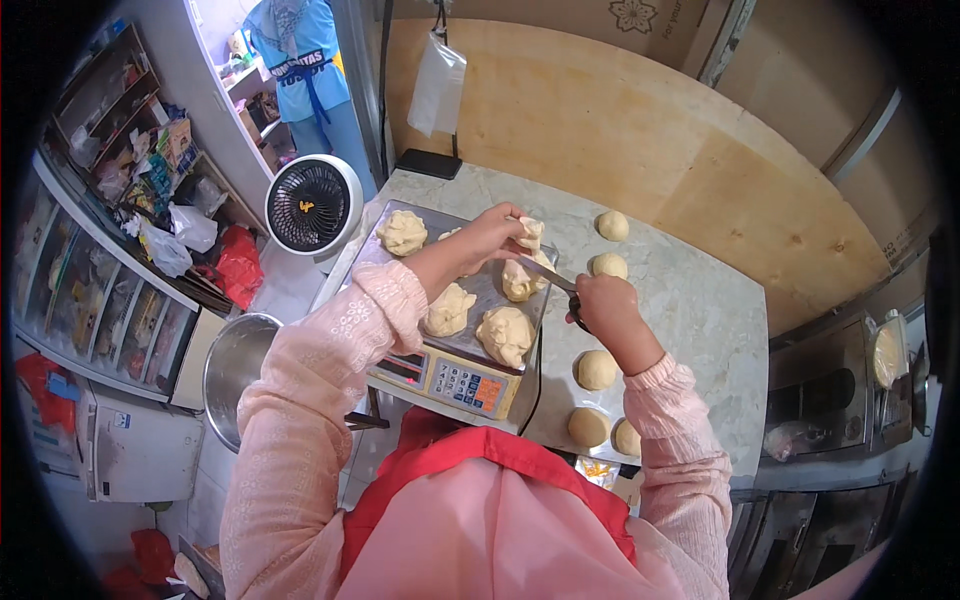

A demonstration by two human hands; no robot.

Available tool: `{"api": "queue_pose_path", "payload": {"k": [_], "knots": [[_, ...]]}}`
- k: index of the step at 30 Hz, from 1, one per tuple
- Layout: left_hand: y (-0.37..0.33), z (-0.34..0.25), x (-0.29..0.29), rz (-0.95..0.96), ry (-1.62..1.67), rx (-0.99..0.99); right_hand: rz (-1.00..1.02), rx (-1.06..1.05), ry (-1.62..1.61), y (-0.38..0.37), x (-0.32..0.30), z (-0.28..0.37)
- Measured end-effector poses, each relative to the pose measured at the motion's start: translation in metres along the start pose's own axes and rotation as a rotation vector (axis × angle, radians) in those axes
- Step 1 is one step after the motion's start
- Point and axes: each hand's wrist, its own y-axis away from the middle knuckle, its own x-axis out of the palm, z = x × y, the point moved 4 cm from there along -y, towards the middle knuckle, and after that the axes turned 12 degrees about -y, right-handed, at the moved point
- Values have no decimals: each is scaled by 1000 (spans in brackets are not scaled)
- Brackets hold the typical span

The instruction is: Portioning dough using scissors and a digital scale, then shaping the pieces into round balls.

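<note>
- The left hand (494, 234) is raised over the far right part of a metal tray (484, 287), its fingertips pinching a small pale dough piece (531, 234).
- The right hand (608, 303) is closed around the dark handle of a bladed tool (549, 273); the blade points left, toward the left hand, just below the dough piece. Whether it is a knife or scissors, I cannot tell.
- Directly under the blade, a rough dough lump (520, 283) sits on the tray; whether the blade touches it is not clear.
- More uneven lumps lie apart on the tray: one at the far left corner (403, 232), one near the middle (450, 310) and one at the near right (505, 336). Another is partly hidden behind the left forearm.
- The tray rests on a scale (510, 398) whose keypad (458, 383) and lit red display face the person.
- Right of the scale, smooth round dough balls stand on the pale tabletop (690, 310): two beyond the right hand (612, 225) (609, 265), and three nearer the person (596, 370) (589, 427) (628, 438), the last partly covered by the right sleeve.
- Left of the tabletop are a round fan (314, 205) and a large metal bowl (222, 380).
</note>
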Motion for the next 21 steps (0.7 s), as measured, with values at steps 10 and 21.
{"api": "queue_pose_path", "payload": {"k": [10, 21], "knots": [[65, 15, -29, -169, 392, 50, -210, 104, -405, 26, 24, -30], [-51, 14, -4, -104, -1366, 177, -246, 220, -450, 70, 21, -23]]}}
